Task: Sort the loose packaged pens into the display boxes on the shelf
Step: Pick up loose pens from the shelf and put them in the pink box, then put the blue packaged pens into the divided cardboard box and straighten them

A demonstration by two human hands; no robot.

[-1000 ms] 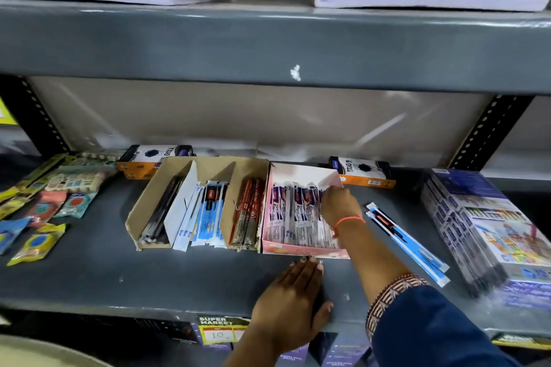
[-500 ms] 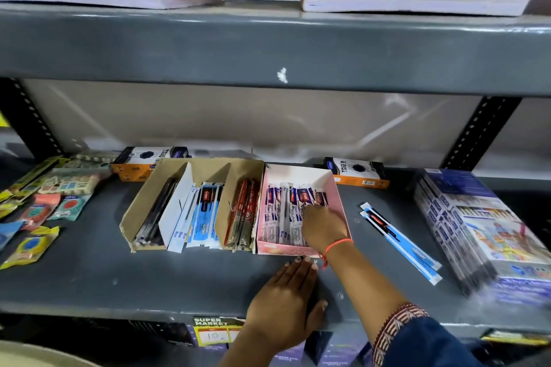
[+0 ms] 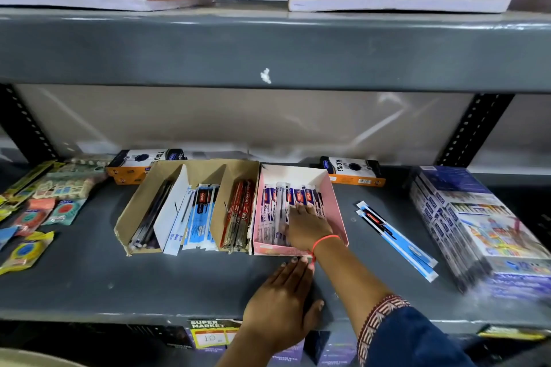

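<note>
The left hand (image 3: 283,301) lay nearest, palm down and flat on the shelf (image 3: 119,283), fingers spread and holding nothing; its fingertips reached just short of the front lip of the pink box (image 3: 337,205), likely to steady the body or stop the box sliding. Beyond it, the right hand (image 3: 307,226) rested inside the pink box, palm down over the packaged pens (image 3: 274,211) there. Its fingers (image 3: 310,210) were loosely extended and pressed on the packs rather than pinching one; whether anything was tucked under the palm could not be told.

To the right, two loose pens (image 3: 396,241) in blue-and-white sleeves lay on the shelf, well apart from the box and unsorted. These looked light and slim, with thin, slick, slightly floppy wrappers, so they would probably slide easily and bend if lifted by one end. A pinch near the middle, across the narrow width, seemed the safest hold.

Left of the pink box stood the brown box (image 3: 190,170), its compartments holding dark, blue and red pens.
</note>
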